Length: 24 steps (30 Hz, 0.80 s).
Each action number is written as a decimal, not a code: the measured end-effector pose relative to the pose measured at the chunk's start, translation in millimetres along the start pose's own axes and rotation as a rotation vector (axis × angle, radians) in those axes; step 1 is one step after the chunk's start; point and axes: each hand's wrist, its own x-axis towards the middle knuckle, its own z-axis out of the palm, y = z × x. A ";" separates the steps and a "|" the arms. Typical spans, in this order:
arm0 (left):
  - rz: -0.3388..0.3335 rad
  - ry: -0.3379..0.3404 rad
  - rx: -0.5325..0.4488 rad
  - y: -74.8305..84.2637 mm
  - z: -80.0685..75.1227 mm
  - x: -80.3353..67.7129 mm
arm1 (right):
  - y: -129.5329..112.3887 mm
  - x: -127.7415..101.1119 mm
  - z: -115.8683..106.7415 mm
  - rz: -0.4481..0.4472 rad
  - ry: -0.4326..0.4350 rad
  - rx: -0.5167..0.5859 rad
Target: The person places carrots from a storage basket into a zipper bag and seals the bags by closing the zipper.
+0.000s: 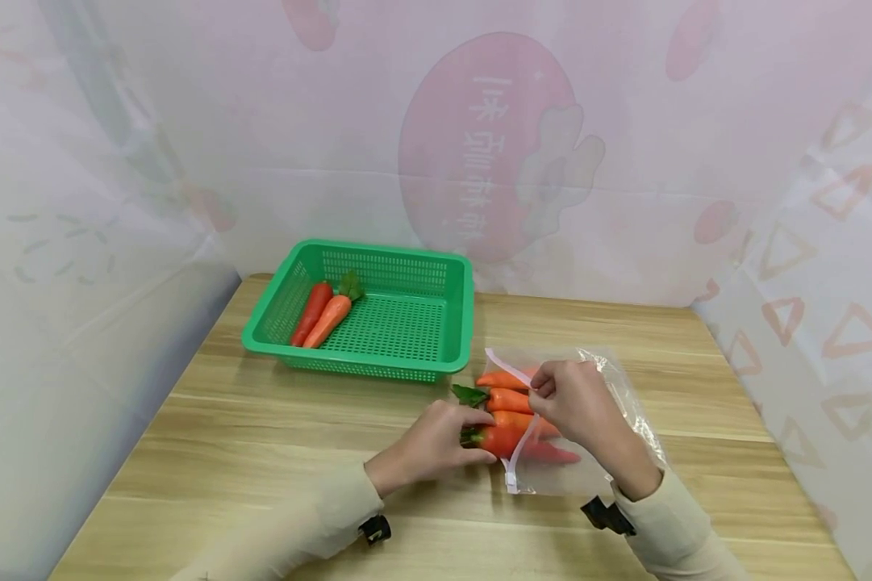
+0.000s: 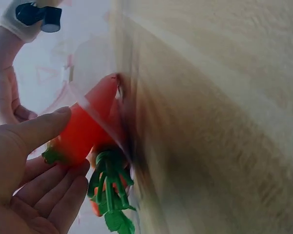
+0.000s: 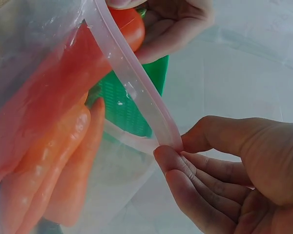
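A clear zip bag point(image 1: 569, 480) with a pale pink zip strip point(image 3: 136, 90) lies with its mouth toward the left, several carrots point(image 1: 506, 400) partly inside it. My left hand point(image 1: 431, 442) is at the mouth, holding a red-orange carrot point(image 2: 83, 139) by its thick end between thumb and fingers. Most of that carrot's length is within the bag. Beside it, another carrot's green leafy top point(image 2: 112, 195) sticks out of the opening. With thumb and fingertips, my right hand point(image 1: 577, 401) pinches the strip and lifts the upper lip of the bag.
Behind and left of the bag, a green plastic basket point(image 1: 373, 359) stands on the wooden table point(image 1: 261, 452). Inside at its left lie a red carrot point(image 1: 312, 313) and an orange one point(image 1: 327, 323) with a leaf. Printed cloth walls point(image 1: 334, 202) surround the table's back and sides.
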 end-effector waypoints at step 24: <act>0.109 0.087 0.066 0.8 -27.6 -10.4 | 1.1 1.2 4.3 -0.035 0.010 -0.013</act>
